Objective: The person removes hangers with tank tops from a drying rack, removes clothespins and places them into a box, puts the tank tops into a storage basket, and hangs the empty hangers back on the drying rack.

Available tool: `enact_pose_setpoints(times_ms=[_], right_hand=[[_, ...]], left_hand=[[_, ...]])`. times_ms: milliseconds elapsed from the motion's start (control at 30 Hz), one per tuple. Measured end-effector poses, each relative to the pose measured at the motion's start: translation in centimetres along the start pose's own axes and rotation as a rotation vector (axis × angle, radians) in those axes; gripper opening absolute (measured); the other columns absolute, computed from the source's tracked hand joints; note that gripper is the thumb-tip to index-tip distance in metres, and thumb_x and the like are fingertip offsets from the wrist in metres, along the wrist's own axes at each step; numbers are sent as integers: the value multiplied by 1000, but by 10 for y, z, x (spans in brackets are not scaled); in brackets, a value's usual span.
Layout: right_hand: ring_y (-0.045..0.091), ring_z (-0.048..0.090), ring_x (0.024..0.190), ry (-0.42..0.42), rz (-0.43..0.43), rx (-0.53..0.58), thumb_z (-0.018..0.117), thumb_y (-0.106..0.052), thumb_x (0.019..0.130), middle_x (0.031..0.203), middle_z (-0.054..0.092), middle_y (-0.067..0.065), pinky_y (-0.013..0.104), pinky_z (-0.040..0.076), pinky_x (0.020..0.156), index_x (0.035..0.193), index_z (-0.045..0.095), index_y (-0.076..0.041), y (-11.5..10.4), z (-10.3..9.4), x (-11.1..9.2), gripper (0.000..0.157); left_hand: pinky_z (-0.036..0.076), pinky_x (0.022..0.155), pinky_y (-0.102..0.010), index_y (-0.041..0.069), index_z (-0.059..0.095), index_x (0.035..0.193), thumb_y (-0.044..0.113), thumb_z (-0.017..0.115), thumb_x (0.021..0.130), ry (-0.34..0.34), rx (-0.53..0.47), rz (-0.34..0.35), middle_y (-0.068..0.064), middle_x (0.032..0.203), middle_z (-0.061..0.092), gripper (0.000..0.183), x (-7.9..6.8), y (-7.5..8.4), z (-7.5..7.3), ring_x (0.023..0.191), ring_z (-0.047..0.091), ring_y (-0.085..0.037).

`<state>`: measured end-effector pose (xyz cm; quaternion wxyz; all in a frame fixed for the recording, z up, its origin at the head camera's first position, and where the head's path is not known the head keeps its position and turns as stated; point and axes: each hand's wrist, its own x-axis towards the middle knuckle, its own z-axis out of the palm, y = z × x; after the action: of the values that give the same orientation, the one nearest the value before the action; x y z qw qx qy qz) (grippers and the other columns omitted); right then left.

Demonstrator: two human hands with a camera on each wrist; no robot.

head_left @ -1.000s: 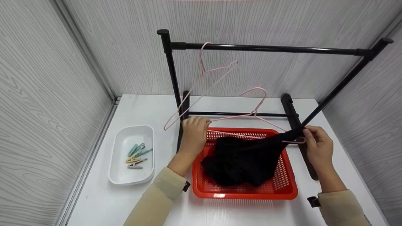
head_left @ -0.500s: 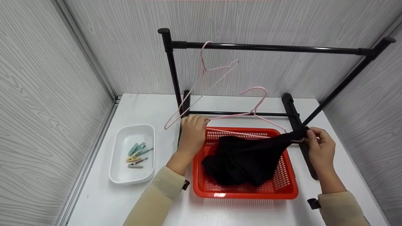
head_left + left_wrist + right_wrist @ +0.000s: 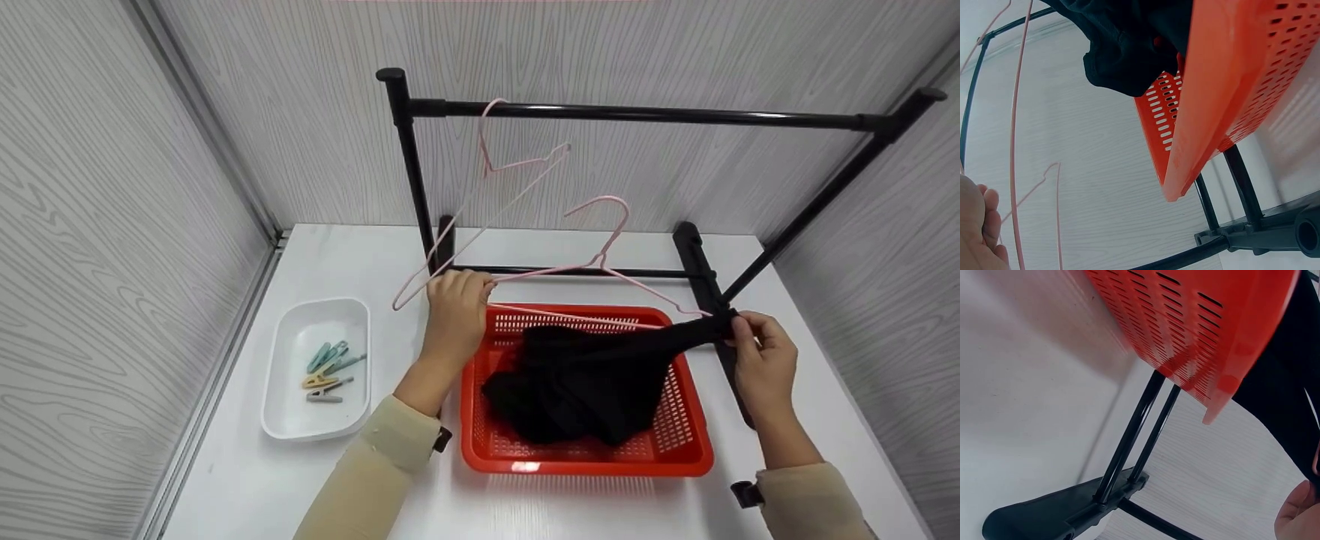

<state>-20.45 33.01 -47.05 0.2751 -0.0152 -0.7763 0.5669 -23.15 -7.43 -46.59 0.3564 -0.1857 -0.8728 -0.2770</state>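
A pink wire clothes hanger spans the space between both hands, its hook pointing up. My left hand grips its left end. The right hand pinches the edge of a black garment at the hanger's right end, which the cloth hides. Most of that garment lies bunched in a red basket, with one part stretched up to the right hand. In the right wrist view, the thumb and fingers press against the dark cloth.
A black rack stands behind the basket, with a second pink hanger hooked on its bar near the left post. To the left, a white tray holds several clothespins. Walls rise at the back and both sides.
The held hanger has shifted slightly up and left with my left hand. Its right end, showing through before, is now covered by the black cloth, which the right hand has drawn further along.
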Motion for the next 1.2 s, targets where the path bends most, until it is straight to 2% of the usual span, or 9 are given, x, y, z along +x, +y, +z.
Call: enact_pose_setpoints(times_ms=[167,267,467,633,767,900,1000,1200], right_hand=[[4,62,73,-12,-1,-8,58,1,99,86,65,-2,14,53,72,105,60,19,-16,2,-7,20],[3,64,74,-18,12,-36,58,0,99,87,66,-1,13,53,72,105,61,18,-17,2,-10,19],[4,63,73,-13,63,-76,59,-5,100,87,65,-7,14,53,71,107,63,14,3,-1,-9,21],[3,60,72,-17,52,-86,60,-9,100,86,65,-10,11,50,68,105,65,10,15,-1,-7,21],[3,60,74,-24,44,-98,61,-13,100,85,65,-8,12,50,68,105,65,10,17,2,-10,24],[4,60,74,-41,57,-81,61,-10,100,85,66,-1,13,51,68,106,65,12,20,4,-12,23],[6,62,74,-60,65,-60,61,-6,99,83,66,-1,14,52,70,106,65,13,17,6,-14,21],[6,61,72,-130,30,-75,60,0,98,81,65,-3,14,51,70,103,64,17,-11,12,-24,18]], left_hand=[[38,84,-45,7,62,101,14,53,103,3,-12,-10,-7,89,62,12,-1,-1,-1,87,54,-26],[38,83,-45,6,62,101,15,53,103,6,-16,-9,-7,90,62,13,0,-1,-1,87,54,-26],[38,82,-45,7,62,100,15,54,102,24,-12,-15,-7,90,62,12,-1,-1,-2,88,55,-26],[38,82,-44,7,61,101,17,52,103,28,-2,-17,-6,89,62,14,0,-1,-3,89,55,-26],[38,82,-45,7,61,100,17,52,103,32,-4,-16,-6,88,61,14,0,0,-3,89,54,-26],[38,82,-45,6,62,100,16,53,103,35,-12,-14,-6,87,61,14,0,1,-3,88,54,-27],[38,82,-45,6,62,100,15,54,103,38,-17,-21,-7,89,62,12,0,0,-3,88,55,-27],[38,81,-45,7,62,100,14,54,102,53,-11,-20,-7,90,63,11,0,-1,-1,88,55,-27]])
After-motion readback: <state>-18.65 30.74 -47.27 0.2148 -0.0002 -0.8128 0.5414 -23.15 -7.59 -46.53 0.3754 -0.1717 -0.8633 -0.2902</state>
